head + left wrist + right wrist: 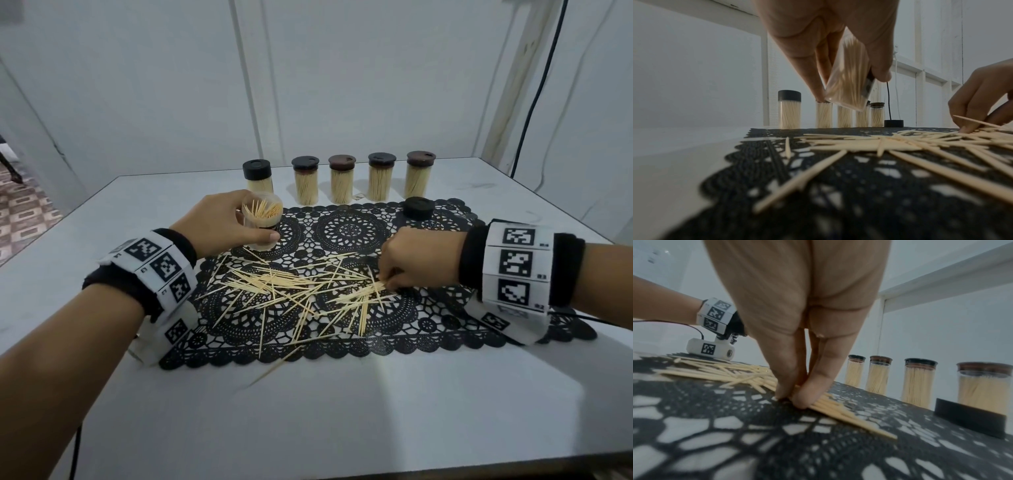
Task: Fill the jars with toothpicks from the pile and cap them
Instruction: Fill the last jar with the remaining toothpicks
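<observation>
My left hand (219, 222) grips an uncapped clear jar (262, 219) part full of toothpicks, tilted and lifted off the mat; the left wrist view shows the jar (849, 78) between thumb and fingers. A loose pile of toothpicks (294, 287) lies spread over the black lace mat (342, 229). My right hand (414, 257) reaches down at the pile's right end, its fingertips (797, 395) pinching a small bunch of toothpicks (838, 410) against the mat. A loose black cap (418, 208) sits on the mat's far right.
Several capped jars full of toothpicks stand in a row behind the mat, from the leftmost (257, 176) to the rightmost (419, 173). A stray toothpick (270, 370) lies on the white table in front of the mat. A black cable (534, 85) hangs at the back right.
</observation>
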{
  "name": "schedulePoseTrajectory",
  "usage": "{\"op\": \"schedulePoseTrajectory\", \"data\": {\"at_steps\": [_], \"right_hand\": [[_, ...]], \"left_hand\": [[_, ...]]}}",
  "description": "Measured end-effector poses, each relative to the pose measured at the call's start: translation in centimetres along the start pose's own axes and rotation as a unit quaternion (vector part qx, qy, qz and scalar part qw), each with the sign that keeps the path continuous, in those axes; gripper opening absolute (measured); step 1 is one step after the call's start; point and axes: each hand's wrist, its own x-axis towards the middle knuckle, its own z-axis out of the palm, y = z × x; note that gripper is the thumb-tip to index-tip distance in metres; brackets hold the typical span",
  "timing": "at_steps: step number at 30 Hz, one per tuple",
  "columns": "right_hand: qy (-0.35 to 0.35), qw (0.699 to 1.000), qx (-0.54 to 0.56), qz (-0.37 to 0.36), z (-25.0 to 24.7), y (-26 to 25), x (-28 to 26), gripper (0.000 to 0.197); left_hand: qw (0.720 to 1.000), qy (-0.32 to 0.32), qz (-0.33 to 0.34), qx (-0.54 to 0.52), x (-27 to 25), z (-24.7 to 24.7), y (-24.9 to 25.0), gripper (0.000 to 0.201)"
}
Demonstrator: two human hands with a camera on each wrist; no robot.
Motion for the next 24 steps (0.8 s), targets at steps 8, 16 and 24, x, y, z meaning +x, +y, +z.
{"op": "schedulePoseTrajectory", "data": {"at_steps": [8, 16, 24], "right_hand": [[-0.019, 0.998, -0.052, -0.012, 0.0, -0.2, 0.1, 0.018], [-0.031, 0.994, -0.105, 0.004, 0.0, -1.2, 1.4, 0.023], [-0.003, 0.997, -0.079, 0.01, -0.4, -1.2, 2.0, 0.014]], "left_hand": [[1.0, 0.001, 0.002, 0.006, 0.1, 0.1, -0.1, 0.039], [1.0, 0.0, -0.001, 0.007, 0.1, 0.1, -0.1, 0.038], [1.0, -0.005, -0.002, -0.002, 0.0, 0.0, 0.1, 0.037]]}}
